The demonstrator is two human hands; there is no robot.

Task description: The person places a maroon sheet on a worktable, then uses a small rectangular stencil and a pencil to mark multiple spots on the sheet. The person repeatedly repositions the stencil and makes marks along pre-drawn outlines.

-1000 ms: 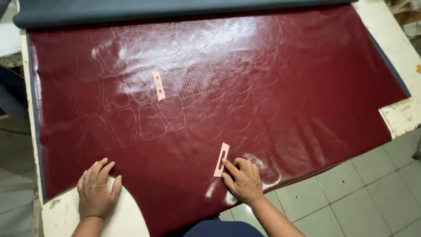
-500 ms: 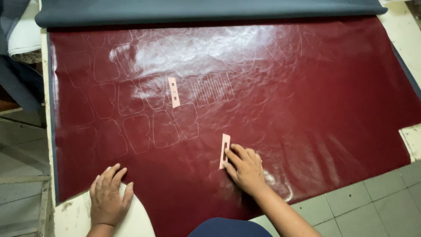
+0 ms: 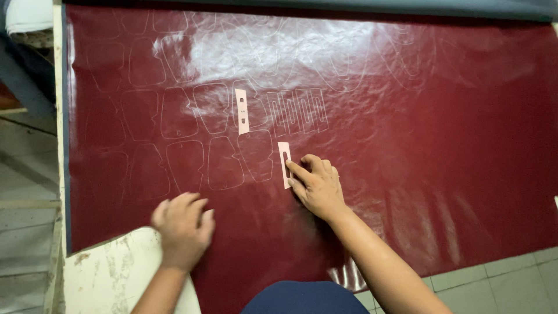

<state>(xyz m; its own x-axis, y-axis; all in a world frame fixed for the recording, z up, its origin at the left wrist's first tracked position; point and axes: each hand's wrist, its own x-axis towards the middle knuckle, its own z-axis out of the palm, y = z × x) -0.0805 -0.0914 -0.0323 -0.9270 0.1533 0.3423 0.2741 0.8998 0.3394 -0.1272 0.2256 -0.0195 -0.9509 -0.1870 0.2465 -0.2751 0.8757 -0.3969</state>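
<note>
A glossy dark red leather sheet point(image 3: 407, 128) covers the table, marked with many faint traced outlines. My right hand point(image 3: 317, 186) lies on the sheet with its fingertips pressing a small pink slotted template strip point(image 3: 284, 164). A second pink template strip point(image 3: 242, 110) lies loose further up the sheet. My left hand point(image 3: 183, 227) rests flat, fingers spread, on the sheet's near edge beside the bare white table corner point(image 3: 110, 273).
A grey-blue roll or fabric point(image 3: 407, 6) runs along the sheet's far edge. The sheet overhangs the near edge above a tiled floor point(image 3: 500, 285). A worn table edge point(image 3: 58, 116) and shelves sit at the left.
My right hand has slid the pink strip up the sheet, close to the row of narrow traced outlines. My left hand has moved onto the sheet's edge. The view has shifted in closer.
</note>
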